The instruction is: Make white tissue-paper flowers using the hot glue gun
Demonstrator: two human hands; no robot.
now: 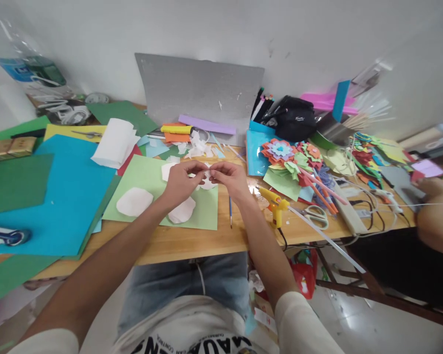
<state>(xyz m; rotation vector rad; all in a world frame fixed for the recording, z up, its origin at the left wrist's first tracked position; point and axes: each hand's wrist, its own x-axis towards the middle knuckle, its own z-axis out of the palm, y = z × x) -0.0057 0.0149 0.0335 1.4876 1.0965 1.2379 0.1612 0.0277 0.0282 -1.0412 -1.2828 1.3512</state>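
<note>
My left hand (185, 183) and my right hand (229, 180) meet over the light green sheet (153, 169), fingertips pinched together on a small piece of white paper (208, 183). Much of that piece is hidden behind my fingers. On the green sheet lie a rounded white paper cutout (134, 202) at the left and another white cutout (182, 211) below my left wrist. A third white piece sits partly behind my left hand. A thin blue paintbrush (231, 214) rests on the wood beside my right forearm.
A yellow glue gun (276, 204) and scissors (316, 216) lie to the right, near paper flowers (280, 151). Blue card (77, 187) and folded white paper (115, 142) are at left. White scraps and a yellow cutter (176, 129) lie behind. Another person's hand (437, 196) is far right.
</note>
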